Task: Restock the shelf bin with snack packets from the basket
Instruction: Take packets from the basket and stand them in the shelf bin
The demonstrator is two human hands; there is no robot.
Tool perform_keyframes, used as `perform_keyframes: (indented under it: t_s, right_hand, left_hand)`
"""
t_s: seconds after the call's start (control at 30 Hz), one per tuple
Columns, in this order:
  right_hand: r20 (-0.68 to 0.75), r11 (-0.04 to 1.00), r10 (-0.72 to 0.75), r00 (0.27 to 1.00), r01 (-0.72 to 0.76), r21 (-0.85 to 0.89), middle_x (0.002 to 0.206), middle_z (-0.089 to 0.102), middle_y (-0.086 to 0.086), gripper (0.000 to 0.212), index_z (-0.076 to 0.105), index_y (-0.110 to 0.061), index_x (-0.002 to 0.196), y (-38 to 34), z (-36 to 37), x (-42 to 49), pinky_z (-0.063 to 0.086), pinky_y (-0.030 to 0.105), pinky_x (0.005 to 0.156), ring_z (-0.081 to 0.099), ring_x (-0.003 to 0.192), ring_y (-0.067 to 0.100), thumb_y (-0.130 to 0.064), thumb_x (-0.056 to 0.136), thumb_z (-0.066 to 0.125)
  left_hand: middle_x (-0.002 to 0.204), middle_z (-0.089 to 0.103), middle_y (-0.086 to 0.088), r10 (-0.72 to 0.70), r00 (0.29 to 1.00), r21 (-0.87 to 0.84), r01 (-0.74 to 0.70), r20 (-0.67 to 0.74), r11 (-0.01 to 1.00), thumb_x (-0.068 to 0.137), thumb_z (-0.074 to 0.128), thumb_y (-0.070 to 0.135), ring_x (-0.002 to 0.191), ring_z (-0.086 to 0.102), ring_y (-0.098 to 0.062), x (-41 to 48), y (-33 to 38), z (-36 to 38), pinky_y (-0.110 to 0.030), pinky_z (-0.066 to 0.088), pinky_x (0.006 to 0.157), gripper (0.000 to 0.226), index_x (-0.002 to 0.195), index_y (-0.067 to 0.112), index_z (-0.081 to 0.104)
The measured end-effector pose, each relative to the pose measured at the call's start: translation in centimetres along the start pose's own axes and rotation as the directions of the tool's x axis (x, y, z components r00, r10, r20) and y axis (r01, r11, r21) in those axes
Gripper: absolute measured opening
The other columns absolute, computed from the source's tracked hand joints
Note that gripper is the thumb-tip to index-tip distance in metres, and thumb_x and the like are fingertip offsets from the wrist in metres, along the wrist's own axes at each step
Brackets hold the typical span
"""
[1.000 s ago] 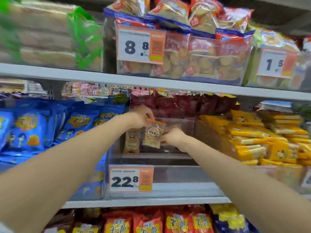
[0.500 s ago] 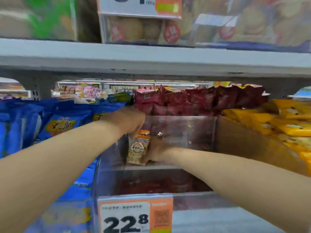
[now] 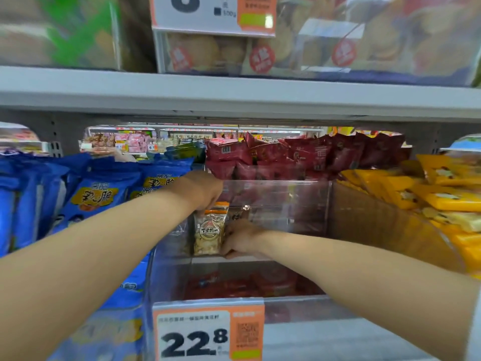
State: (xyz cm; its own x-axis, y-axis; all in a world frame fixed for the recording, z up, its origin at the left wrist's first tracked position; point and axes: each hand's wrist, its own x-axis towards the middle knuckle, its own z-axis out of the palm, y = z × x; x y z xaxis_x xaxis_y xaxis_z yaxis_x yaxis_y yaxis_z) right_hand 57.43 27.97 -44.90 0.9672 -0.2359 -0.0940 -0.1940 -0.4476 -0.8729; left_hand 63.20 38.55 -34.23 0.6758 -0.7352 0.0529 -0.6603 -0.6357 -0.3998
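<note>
Snack packet [image 3: 209, 231] stands upright inside the clear shelf bin [image 3: 281, 204], against its wall at 9 o'clock. Your left hand [image 3: 205, 191] pinches its top edge; your right hand [image 3: 240, 241], at the packet's 3 o'clock, grips its lower side.

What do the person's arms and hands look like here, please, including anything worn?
The left forearm and right forearm are bare, with no sleeves in view. The left hand and right hand wear no gloves, and no watch, bracelet or ring is visible.
</note>
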Motion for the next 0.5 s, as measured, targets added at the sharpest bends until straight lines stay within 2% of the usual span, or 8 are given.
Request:
perform_keyframes:
  t_s: [0.1,0.17,0.23,0.3,0.33,0.4,0.5]
  right_hand:
    - [0.015,0.999,0.001,1.0,-0.001,0.049,0.088,0.066,0.004,0.03,0.062,-0.013,0.09,0.1,-0.2,-0.1,0.057,0.03,0.083,0.065,0.087,0.019,0.015,0.082,0.063]
    - [0.003,0.997,0.033,0.999,-0.033,0.068,0.094,0.068,0.006,0.029,0.063,-0.013,0.094,0.1,-0.2,0.0,0.058,0.028,0.08,0.065,0.088,0.019,0.013,0.083,0.064]
    - [-0.001,0.996,0.059,0.998,-0.058,0.063,0.101,0.07,0.014,0.025,0.063,-0.008,0.099,0.1,-0.3,0.1,0.059,0.026,0.072,0.065,0.081,0.018,0.011,0.084,0.064]
    - [0.021,0.992,0.106,0.994,-0.107,0.064,0.089,0.068,0.015,0.016,0.061,-0.004,0.095,-0.1,-0.6,0.0,0.06,0.024,0.066,0.064,0.071,0.017,0.01,0.086,0.062]
    - [0.038,0.987,0.148,0.988,-0.15,0.052,0.082,0.065,0.013,0.012,0.059,-0.003,0.089,-0.3,-0.7,-0.1,0.059,0.024,0.066,0.062,0.068,0.016,0.009,0.088,0.061]
    - [0.092,0.966,0.252,0.963,-0.256,0.034,0.078,0.06,0.01,0.012,0.057,-0.004,0.082,-0.6,-1.2,-0.3,0.058,0.026,0.077,0.06,0.069,0.016,0.005,0.091,0.059]
    - [0.185,0.935,0.352,0.917,-0.353,-0.032,0.088,0.058,0.01,0.002,0.061,-0.003,0.094,-1.4,-2.4,-1.3,0.054,0.03,0.085,0.058,0.078,0.017,-0.004,0.093,0.061]
  left_hand:
    - [0.105,0.069,-0.005,0.02,1.0,0.019,-0.02,-0.015,1.0,0.079,0.069,-0.003,0.086,0.063,-0.02,0.1,0.0,0.3,-0.027,0.045,0.067,0.024,0.099,0.01,0.071]
    - [0.105,0.069,-0.005,0.032,0.999,0.004,-0.032,-0.019,0.999,0.079,0.069,-0.003,0.082,0.059,-0.018,0.1,-0.1,0.2,-0.027,0.046,0.068,0.023,0.097,0.011,0.072]
    - [0.105,0.069,-0.005,0.033,0.999,-0.026,-0.034,-0.035,0.999,0.081,0.066,-0.004,0.084,0.061,-0.018,0.3,-0.2,0.4,-0.027,0.046,0.068,0.022,0.096,0.011,0.072]
    - [0.105,0.068,-0.004,0.037,0.999,-0.04,-0.038,-0.03,0.998,0.081,0.065,-0.004,0.088,0.064,-0.02,0.0,-0.1,0.3,-0.027,0.047,0.068,0.022,0.097,0.01,0.072]
    - [0.106,0.068,-0.004,0.036,0.999,-0.042,-0.037,-0.021,0.998,0.081,0.066,-0.005,0.09,0.065,-0.021,0.1,-0.1,0.2,-0.027,0.046,0.068,0.022,0.098,0.009,0.072]
    - [0.106,0.068,-0.007,0.038,0.999,-0.059,-0.039,-0.019,0.997,0.081,0.064,-0.006,0.09,0.064,-0.022,0.1,0.0,0.0,-0.026,0.045,0.068,0.024,0.101,0.006,0.071]
    - [0.099,0.064,-0.01,0.026,0.999,-0.068,-0.03,-0.047,0.997,0.082,0.057,-0.008,0.081,0.056,-0.021,-0.6,0.1,-0.3,-0.026,0.04,0.068,0.026,0.103,0.002,0.069]
